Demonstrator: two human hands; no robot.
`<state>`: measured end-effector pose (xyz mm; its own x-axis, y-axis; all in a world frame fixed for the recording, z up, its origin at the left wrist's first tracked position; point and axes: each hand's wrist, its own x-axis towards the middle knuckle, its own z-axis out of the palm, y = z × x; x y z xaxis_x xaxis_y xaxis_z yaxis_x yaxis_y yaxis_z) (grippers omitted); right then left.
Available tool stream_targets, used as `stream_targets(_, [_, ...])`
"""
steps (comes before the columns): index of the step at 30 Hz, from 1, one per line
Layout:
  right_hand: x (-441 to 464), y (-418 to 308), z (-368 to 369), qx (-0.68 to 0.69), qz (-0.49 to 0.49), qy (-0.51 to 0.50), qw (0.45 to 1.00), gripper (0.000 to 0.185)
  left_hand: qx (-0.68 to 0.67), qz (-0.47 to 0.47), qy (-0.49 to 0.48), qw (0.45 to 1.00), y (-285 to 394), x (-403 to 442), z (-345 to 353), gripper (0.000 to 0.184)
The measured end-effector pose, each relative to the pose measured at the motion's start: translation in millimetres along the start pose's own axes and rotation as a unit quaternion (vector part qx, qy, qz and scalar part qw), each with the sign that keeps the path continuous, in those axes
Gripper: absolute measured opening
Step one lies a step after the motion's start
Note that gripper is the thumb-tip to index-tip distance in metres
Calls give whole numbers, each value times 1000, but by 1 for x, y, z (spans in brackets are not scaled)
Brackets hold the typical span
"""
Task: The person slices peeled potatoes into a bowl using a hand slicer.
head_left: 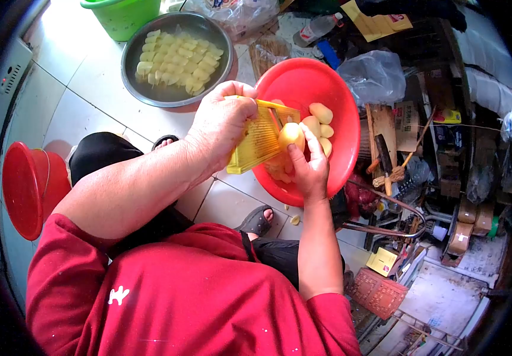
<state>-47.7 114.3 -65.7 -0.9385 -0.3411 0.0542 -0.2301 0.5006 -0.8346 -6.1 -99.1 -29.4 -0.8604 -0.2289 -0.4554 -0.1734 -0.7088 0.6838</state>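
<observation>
My left hand (223, 121) is closed round the upper end of a yellow slicer (259, 139), a flat ridged board with a blade slot. The slicer slants over a red basin (280, 77). My right hand (310, 172) grips a peeled potato (291, 136), thumb on the near side and fingers round its right. This potato lies against or very close to the slicer's face near the blade. Several whole peeled potatoes (320, 111) rest in the basin, to the right of the slicer. Pale pieces (278, 172) lie lower in the basin, partly hidden by the slicer and hand.
A grey metal bowl (130, 70) at the upper left holds skewered pale slices. A green bucket (126, 21) stands behind it, and a red bucket (21, 190) is far left. Potato scraps (294, 220) lie on the tiles. Clutter, including a plastic bottle (317, 28), fills the right side.
</observation>
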Motion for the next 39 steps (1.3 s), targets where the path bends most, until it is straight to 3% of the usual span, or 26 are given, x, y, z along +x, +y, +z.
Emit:
stream_targets(4, [-1, -12, -1, -52, -29, -6, 998, 54, 2, -9, 4, 1000, 2, -1, 0, 19])
stream_targets(6, [-1, -16, -2, -193, -81, 9, 978, 52, -8, -2, -5, 1000, 2, -1, 0, 19])
stream_targets(7, [1, -13, -4, -193, -81, 9, 978, 52, -8, -3, -5, 1000, 2, -1, 1, 19])
stream_targets(10, [6, -5, -11, -98, -15, -39, 994, 48, -4, 4, -14, 1000, 4, -2, 3, 19])
stream_targets(11, [6, -5, -11, 104, 56, -44, 992, 46, -7, 1, -15, 1000, 4, -2, 4, 19])
stream_targets(12, [6, -4, -11, 300, 124, -47, 945, 44, -11, -2, -16, 1000, 4, -1, 4, 19])
stream_targets(14, [9, 2, -12, 320, 117, -41, 939, 36, -3, -3, -13, 1000, 3, 1, 2, 19])
stream_targets(17, [11, -2, -7, 234, 151, 7, 961, 33, 2, -8, -14, 1000, 1, 2, 0, 19])
stream_targets(21, [12, 7, -3, 180, 123, 19, 976, 35, 2, -7, -10, 1000, 2, 1, 1, 19])
stream_targets(24, [11, 7, -1, 76, 45, 45, 995, 38, -10, 0, -21, 1000, 2, 0, 1, 20])
stream_targets(26, [11, 3, -2, -141, -62, 39, 987, 45, -3, -1, -19, 1000, 3, 0, 2, 20])
stream_targets(31, [9, -4, 3, -181, -88, 43, 979, 52, 22, -11, 4, 1000, 2, -1, 2, 21])
stream_targets(34, [3, -34, 8, -114, -34, 5, 993, 54, 20, -23, 1, 1000, 1, -4, 1, 21])
stream_targets(36, [-1, -49, 11, -170, -130, 10, 977, 53, 26, -8, 2, 1000, -1, -6, 0, 22])
stream_targets(39, [13, -12, 7, -200, -88, 29, 975, 47, 19, -9, 4, 1000, -8, -10, 0, 20])
